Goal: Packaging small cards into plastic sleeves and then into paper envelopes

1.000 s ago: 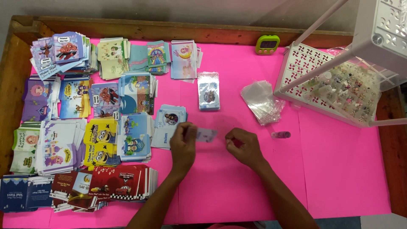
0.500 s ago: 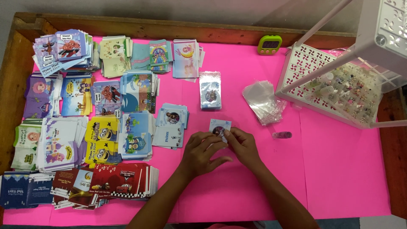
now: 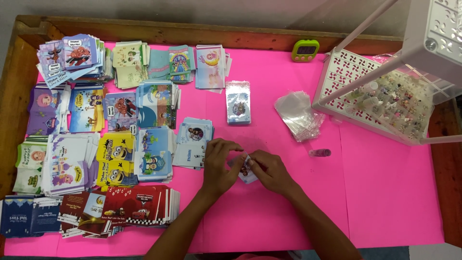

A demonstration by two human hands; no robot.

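A: While both hands pinch the card (image 3: 246,168), where is it?
B: Between left hand (image 3: 217,166) and right hand (image 3: 269,171) fingertips, closed on it; best kept flat, grip light.

Card stacks (image 3: 103,135), rectangular, multicoloured: left half of frame, in rows. Yellow stack (image 3: 114,159) left of centre; dark red stack (image 3: 139,206) and navy stack (image 3: 29,215) lower left. Bagged cards (image 3: 238,102), clear-wrapped, blue: upper centre. Clear bags (image 3: 299,114), loose heap: right of centre. Green timer (image 3: 305,50), small grey screen: upper right of centre. Small card (image 3: 246,168): centre, between both hands.
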